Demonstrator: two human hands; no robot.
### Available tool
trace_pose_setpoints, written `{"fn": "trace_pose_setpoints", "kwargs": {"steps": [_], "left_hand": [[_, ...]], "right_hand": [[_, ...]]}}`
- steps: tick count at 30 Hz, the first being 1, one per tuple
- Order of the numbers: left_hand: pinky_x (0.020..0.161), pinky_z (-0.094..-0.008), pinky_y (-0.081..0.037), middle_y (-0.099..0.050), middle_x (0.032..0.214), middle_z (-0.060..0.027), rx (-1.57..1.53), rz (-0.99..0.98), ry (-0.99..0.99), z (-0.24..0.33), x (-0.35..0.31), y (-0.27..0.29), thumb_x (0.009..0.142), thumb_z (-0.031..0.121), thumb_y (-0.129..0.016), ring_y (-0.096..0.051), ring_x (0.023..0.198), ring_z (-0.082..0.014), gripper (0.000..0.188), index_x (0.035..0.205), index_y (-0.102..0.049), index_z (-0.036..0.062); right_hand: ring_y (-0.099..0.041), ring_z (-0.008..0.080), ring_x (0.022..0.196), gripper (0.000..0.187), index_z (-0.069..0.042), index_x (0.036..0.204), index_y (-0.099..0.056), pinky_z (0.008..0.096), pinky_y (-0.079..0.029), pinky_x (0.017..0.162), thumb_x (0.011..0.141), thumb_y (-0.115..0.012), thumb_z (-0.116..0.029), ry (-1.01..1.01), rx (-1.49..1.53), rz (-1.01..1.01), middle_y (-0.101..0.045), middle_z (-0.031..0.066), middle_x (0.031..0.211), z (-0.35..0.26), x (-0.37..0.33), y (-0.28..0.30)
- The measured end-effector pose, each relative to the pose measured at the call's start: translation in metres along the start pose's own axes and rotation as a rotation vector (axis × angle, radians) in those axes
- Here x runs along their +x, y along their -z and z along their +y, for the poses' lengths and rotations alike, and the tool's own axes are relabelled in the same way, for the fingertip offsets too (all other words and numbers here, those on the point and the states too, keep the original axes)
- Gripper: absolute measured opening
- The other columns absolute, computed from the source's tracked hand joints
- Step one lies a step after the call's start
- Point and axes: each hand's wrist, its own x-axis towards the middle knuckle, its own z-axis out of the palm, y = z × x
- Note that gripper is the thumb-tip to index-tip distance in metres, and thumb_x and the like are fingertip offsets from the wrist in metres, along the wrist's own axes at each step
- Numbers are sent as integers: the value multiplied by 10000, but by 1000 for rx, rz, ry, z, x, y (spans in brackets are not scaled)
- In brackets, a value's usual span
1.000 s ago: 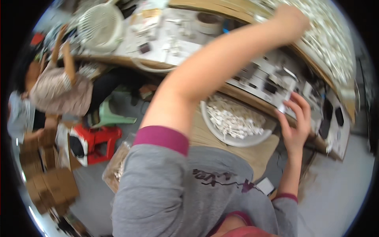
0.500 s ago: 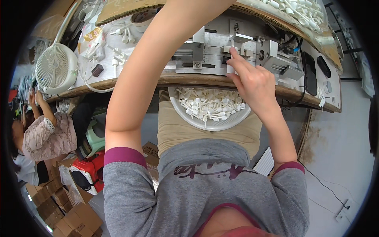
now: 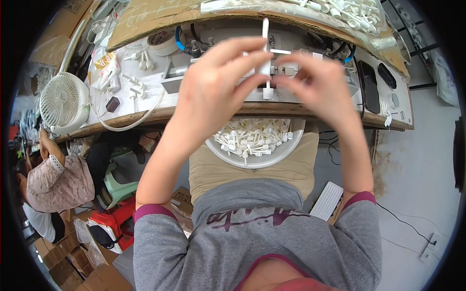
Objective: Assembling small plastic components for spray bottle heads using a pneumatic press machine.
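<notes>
A long white plastic piece (image 3: pixel 265 31), slim at the far end and wider lower down, stands across the metal fixture (image 3: pixel 287 71) on the bench. My left hand (image 3: pixel 211 80) pinches it from the left between fingertips and thumb. From the right, my right hand (image 3: pixel 323 82) reaches in with thumb and forefinger curved and apart, close to the piece and the fixture's small blocks. Whether its fingertips touch them I cannot tell. On my lap under the bench edge sits a round white basket (image 3: pixel 262 164) filled with small white stemmed plastic parts (image 3: pixel 252 138).
A cardboard shelf (image 3: pixel 160 22) over the bench carries a heap of white scoop-like parts (image 3: pixel 349 12). To the left stand a white fan (image 3: pixel 63 99) and a tape roll (image 3: pixel 162 43); a black phone (image 3: pixel 369 87) lies right. Another person (image 3: pixel 63 182) sits far left.
My left hand has swung down from beyond the fixture and now grips the long white piece. My right hand has drawn slightly right, its fingers now spread apart.
</notes>
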Motion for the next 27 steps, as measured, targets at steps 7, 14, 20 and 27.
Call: {"fn": "trace_pose_setpoints", "kwargs": {"steps": [7, 14, 20, 27], "left_hand": [[682, -323, -571, -714, 1234, -48, 153, -163, 21, 6, -47, -39, 817, 153, -778, -714, 774, -223, 247, 1043, -736, 62], [624, -324, -555, -716, 1236, -30, 313, -272, 61, 6, -40, -55, 776, 155, -791, -694, 657, -242, 261, 1022, -750, 77], [631, -333, -567, -724, 1213, -38, 229, -267, 118, 6, -36, -55, 762, 154, -795, -708, 660, -262, 259, 1008, -755, 81], [619, -320, -559, -745, 1145, -57, 96, -313, 112, 3, -23, -35, 791, 247, -815, -699, 637, -215, 318, 1069, -759, 103]], "right_hand": [[-691, 232, 866, 206, 21, 1032, -671, 372, -537, 779, 903, -699, -138, 19, -336, 294, -719, 139, 940, 50, 77, 69], [-650, 208, 807, 198, 15, 1015, -685, 345, -517, 740, 899, -696, -145, -18, -137, 148, -695, 117, 883, 43, 95, 56], [-603, 157, 769, 237, -14, 1026, -703, 316, -498, 716, 875, -739, -193, -70, -138, 80, -655, 73, 829, 36, 85, 65], [-624, 63, 732, 299, -20, 1093, -703, 219, -469, 630, 827, -811, -105, -129, 416, 45, -688, -5, 821, 38, 42, 68]]}}
